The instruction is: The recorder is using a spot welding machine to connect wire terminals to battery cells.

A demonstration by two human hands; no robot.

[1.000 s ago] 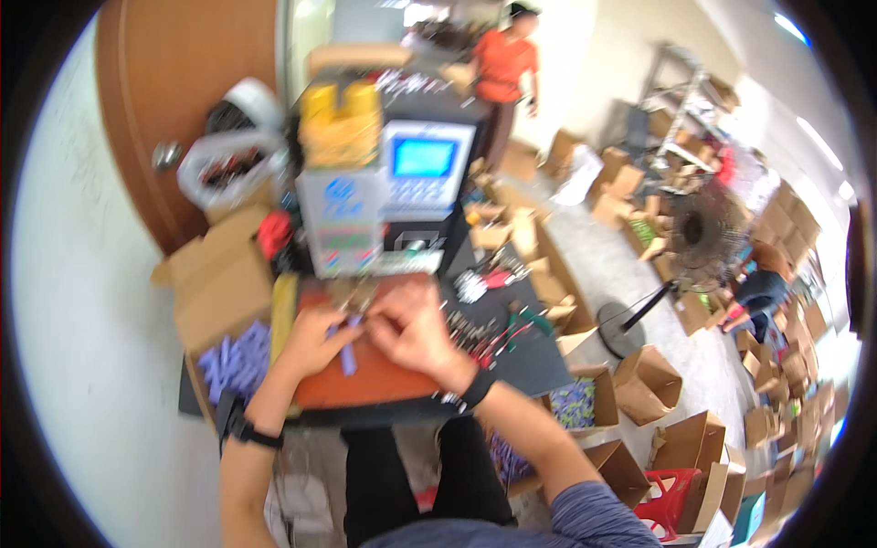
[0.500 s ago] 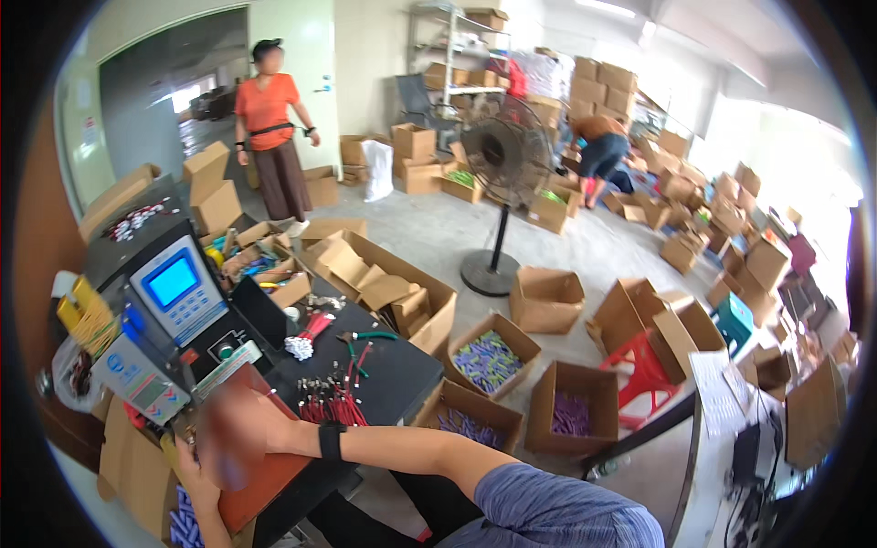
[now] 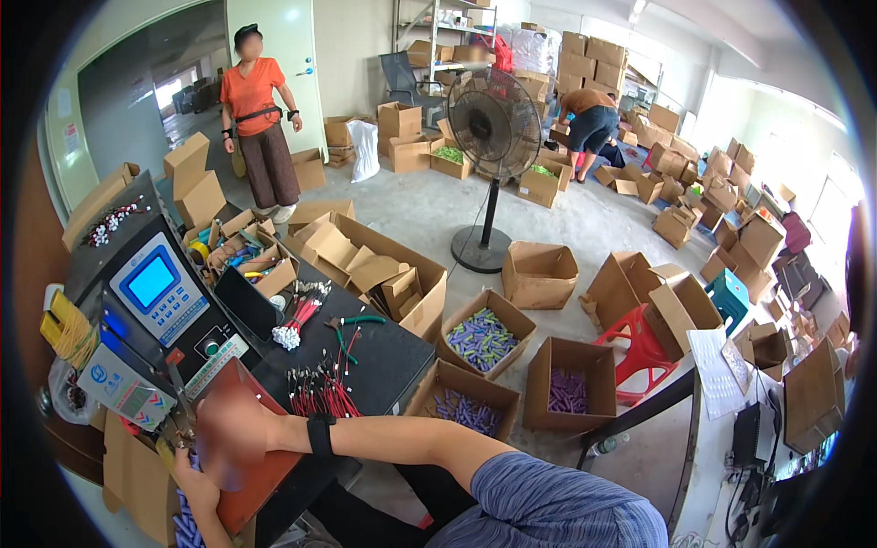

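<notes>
Blur masks the bare right hand (image 3: 239, 425); the fingertips of the bare left hand (image 3: 199, 489) are indistinct, so neither grip can be told. Small purple cylinders (image 3: 188, 528), partly cut off, lie near the left hand. An orange-brown mat (image 3: 251, 500) covers part of the black worktable (image 3: 393, 356).

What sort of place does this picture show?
Probably an electrical assembly workshop: a keypad control unit with a lit blue screen, many red wires, and an open cardboard box of purple cylinders.
</notes>
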